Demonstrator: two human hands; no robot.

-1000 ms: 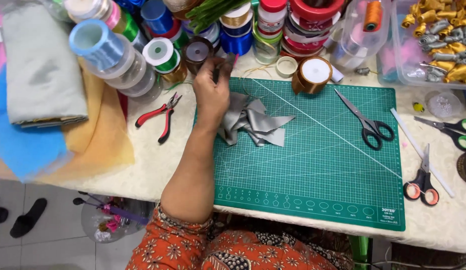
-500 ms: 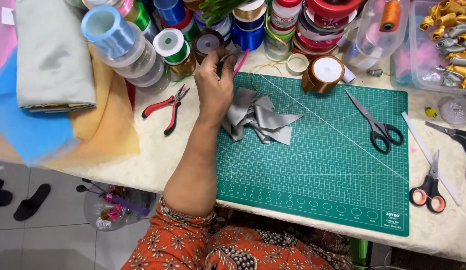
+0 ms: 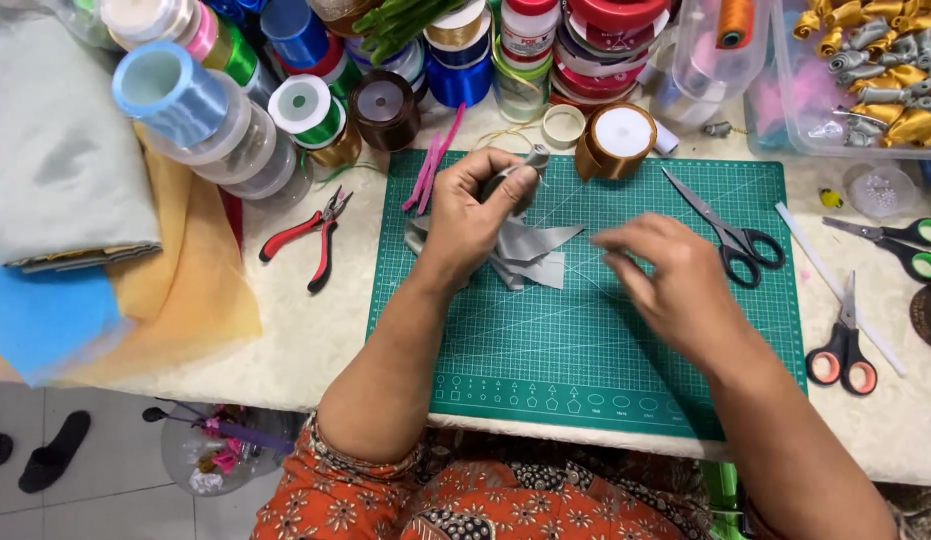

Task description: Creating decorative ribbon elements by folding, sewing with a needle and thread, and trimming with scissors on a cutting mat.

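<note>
My left hand is closed around a small grey rolled ribbon piece that pokes out above my fingers. It hovers over a pile of grey ribbon cuts lying on the green cutting mat. My right hand is over the mat to the right of the pile, blurred, fingers loosely spread, holding nothing that I can see.
Black scissors lie on the mat's right part; red-handled scissors and green-handled scissors lie right of it. Red pliers lie left. Ribbon spools crowd the back. Folded cloth lies left, a clear box of ribbon roses back right.
My left hand drew back from the spools to above the ribbon pile, now holding a grey rolled piece. My right hand has come into view over the mat.
</note>
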